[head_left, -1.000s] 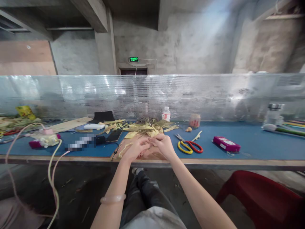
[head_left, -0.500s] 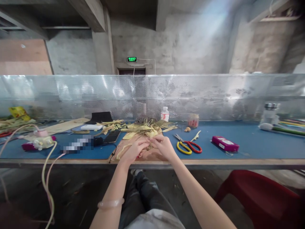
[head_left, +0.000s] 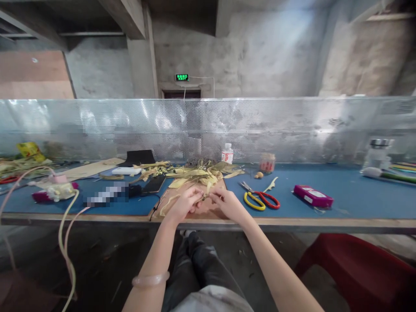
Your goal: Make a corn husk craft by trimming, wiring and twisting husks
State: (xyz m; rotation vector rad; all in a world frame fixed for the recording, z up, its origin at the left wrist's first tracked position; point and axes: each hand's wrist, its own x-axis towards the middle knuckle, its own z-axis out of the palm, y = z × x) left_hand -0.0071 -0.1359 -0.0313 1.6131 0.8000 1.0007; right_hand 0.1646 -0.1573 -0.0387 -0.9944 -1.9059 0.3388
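My left hand [head_left: 186, 204] and my right hand [head_left: 229, 204] meet over a brown board [head_left: 212, 211] at the table's front edge. Both have their fingers pinched on a small greenish husk strip [head_left: 204, 196] between them; its exact shape is too small to make out. Just beyond my fingers lies a heap of dried yellow-green husk leaves [head_left: 198, 174]. Scissors [head_left: 260, 200] with one yellow and one red handle rest to the right of my right hand, blades pointing away. A pale husk scrap [head_left: 271, 184] lies beside them.
A white-capped bottle [head_left: 227, 154] and a jar with red contents [head_left: 267, 163] stand at the back. Rightward lies a purple box [head_left: 313, 196]. A black phone [head_left: 154, 184] and cables [head_left: 65, 225] are to the left. A perforated metal screen [head_left: 130, 125] borders the table.
My hands have drawn slightly apart, the right one shifting rightward, so the strip between the fingers shows more. The whole view has tilted a little.
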